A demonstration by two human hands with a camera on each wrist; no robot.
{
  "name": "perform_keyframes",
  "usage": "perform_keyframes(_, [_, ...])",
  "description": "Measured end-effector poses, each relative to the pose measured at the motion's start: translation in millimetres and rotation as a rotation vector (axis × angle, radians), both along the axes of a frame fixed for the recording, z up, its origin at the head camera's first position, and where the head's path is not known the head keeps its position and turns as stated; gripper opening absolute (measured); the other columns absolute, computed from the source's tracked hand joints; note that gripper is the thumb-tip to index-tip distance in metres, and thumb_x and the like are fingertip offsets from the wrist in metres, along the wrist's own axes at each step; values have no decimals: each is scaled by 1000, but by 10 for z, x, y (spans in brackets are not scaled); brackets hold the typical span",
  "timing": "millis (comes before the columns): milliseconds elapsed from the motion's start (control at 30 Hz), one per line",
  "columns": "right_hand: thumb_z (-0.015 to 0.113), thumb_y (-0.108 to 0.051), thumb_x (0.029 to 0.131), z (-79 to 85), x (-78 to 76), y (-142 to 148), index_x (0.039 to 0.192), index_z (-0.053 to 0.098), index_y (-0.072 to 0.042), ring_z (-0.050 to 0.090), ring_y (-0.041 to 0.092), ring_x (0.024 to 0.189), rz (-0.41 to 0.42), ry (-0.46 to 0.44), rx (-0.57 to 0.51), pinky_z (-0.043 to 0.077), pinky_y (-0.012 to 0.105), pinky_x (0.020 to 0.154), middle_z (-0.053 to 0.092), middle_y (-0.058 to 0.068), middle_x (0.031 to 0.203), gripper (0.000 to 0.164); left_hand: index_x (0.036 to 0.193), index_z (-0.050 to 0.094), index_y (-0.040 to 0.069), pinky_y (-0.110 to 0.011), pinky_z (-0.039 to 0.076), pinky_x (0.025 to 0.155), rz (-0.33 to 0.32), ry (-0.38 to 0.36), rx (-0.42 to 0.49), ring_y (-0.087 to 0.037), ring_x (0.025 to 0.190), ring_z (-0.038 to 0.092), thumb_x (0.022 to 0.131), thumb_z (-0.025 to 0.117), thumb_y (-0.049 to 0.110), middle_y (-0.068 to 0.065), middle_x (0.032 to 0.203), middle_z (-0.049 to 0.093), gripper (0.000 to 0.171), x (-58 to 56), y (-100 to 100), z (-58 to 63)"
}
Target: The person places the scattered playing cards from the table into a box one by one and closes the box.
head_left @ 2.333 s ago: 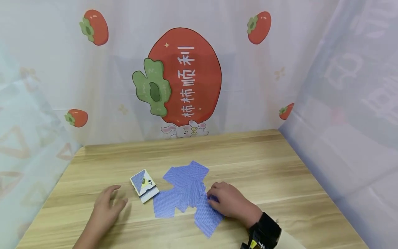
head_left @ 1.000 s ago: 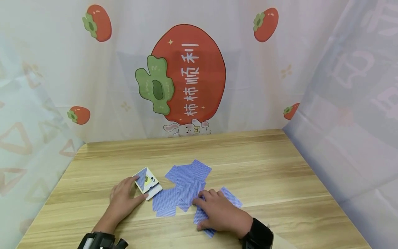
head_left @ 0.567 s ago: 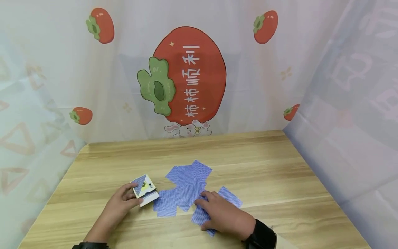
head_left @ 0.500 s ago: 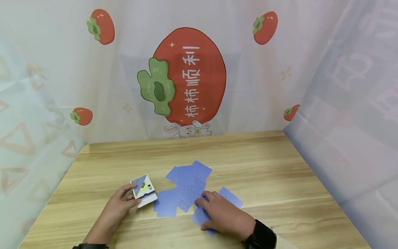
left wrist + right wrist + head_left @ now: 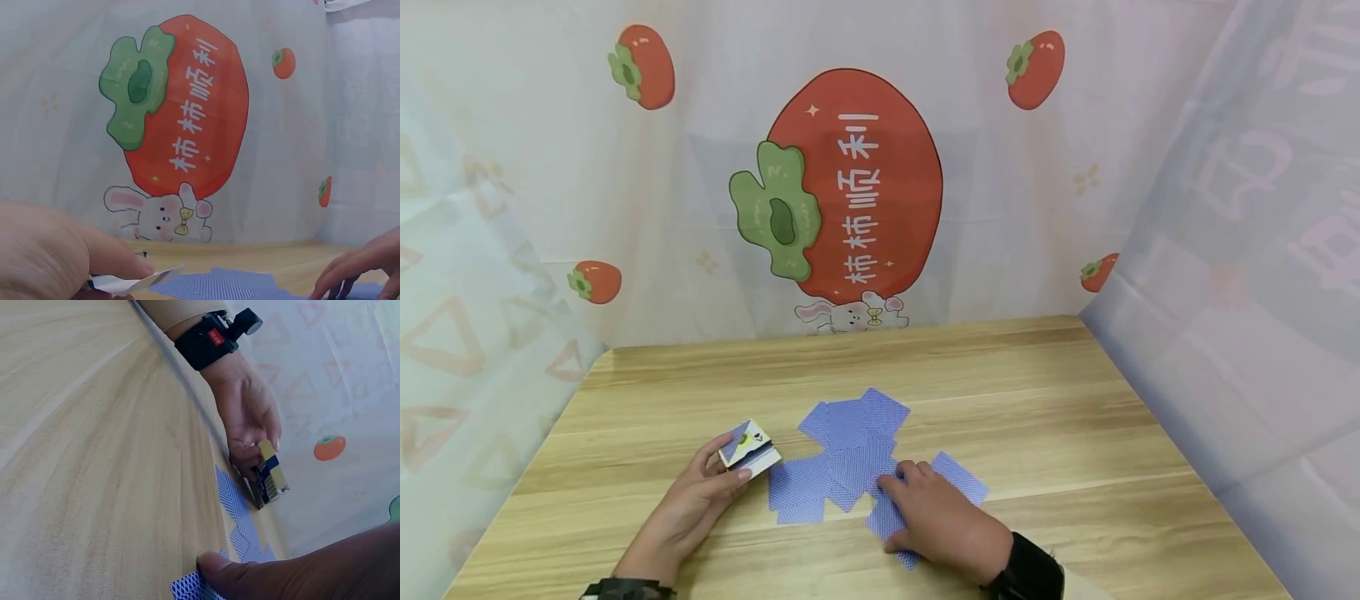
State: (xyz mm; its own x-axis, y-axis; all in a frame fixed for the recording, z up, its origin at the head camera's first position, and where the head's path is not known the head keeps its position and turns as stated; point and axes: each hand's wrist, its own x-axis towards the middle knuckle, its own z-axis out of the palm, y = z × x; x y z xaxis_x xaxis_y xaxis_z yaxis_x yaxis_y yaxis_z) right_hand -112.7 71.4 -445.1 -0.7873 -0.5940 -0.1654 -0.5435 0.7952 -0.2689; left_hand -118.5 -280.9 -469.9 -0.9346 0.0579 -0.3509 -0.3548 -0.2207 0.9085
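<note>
My left hand (image 5: 688, 510) grips a small playing-card box (image 5: 748, 440) between thumb and fingers. The box is white with a blue patterned corner and an ace printed on it; its flap end is tilted up off the table. Several blue-backed playing cards (image 5: 848, 423) lie overlapping face down at mid-table. My right hand (image 5: 942, 518) bends over the cards at their right side, fingers on one edge and thumb on another. In the right wrist view, the thumb (image 5: 240, 576) presses a patterned card (image 5: 187, 589); the palm hides part of these cards.
The wooden table (image 5: 1015, 400) reaches back to a white curtain (image 5: 985, 250) printed with persimmons. More curtain hangs at both sides. A single card (image 5: 961, 477) pokes out right of my right hand. Black wrist straps (image 5: 1028, 567) sit at the wrists.
My left hand has reached to the card box, taken hold of it and tilted it up. My right hand has shifted slightly toward me over the cards, uncovering one at the right.
</note>
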Motion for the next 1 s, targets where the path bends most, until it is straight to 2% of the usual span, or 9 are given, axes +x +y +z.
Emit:
perform_keyframes(133, [84,-52,77,13,-36,-29,144,54,-19,50,21,119,-6,-18,-5,51,37,101,54,8,134,80,161,-9,19,-22,50,97,0,6,-4,-18,123,48,90,61,-13,-24,159,12,105,-49,60,-21])
perform_keyframes(233, [86,-53,75,19,-62,-43,144,54,-19,50,20,116,-15,-32,-6,51,37,100,54,8,131,83,161,-6,17,-20,50,95,-7,21,-62,-20,126,47,89,63,-13,-25,160,13,105,-76,94,-53])
perform_keyframes(333, [85,-56,75,26,-74,-58,144,54,-18,51,23,119,-35,-40,-21,50,40,102,53,11,134,85,160,-2,16,-21,52,92,-11,39,-125,-20,122,51,88,66,-12,-27,156,19,103,-98,119,-89])
perform_keyframes(467, [83,-59,75,24,-87,-98,144,54,-16,50,27,123,-66,-63,-57,49,46,104,51,13,138,87,159,2,16,-22,53,90,4,63,-161,-16,117,55,87,67,-13,-26,152,22,100,-108,146,-117])
perform_keyframes(633, [84,-59,74,-5,-108,-207,145,53,-15,48,25,119,-76,-66,-56,47,45,103,51,14,135,89,157,3,16,-20,52,94,33,96,-169,-20,127,47,87,65,-15,-25,156,16,99,-97,181,-94])
perform_keyframes(733, [86,-55,74,-13,-137,-288,145,53,-15,47,24,114,-82,-55,-42,47,42,99,51,13,130,88,156,5,16,-17,51,97,60,126,-175,-11,126,46,86,66,-15,-24,158,15,98,-87,210,-56])
perform_keyframes(867, [89,-50,73,1,-195,-368,145,54,-14,45,22,107,-105,-69,-25,46,36,91,52,12,123,87,155,8,14,-16,51,95,78,183,-207,6,115,51,84,68,-15,-21,159,18,97,-59,262,8])
perform_keyframes(1000, [91,-46,71,19,-252,-409,144,54,-16,44,22,105,-135,-108,-33,44,36,88,52,12,120,88,150,11,12,-18,53,93,87,248,-221,10,111,54,82,68,-18,-17,160,16,94,-30,320,56])
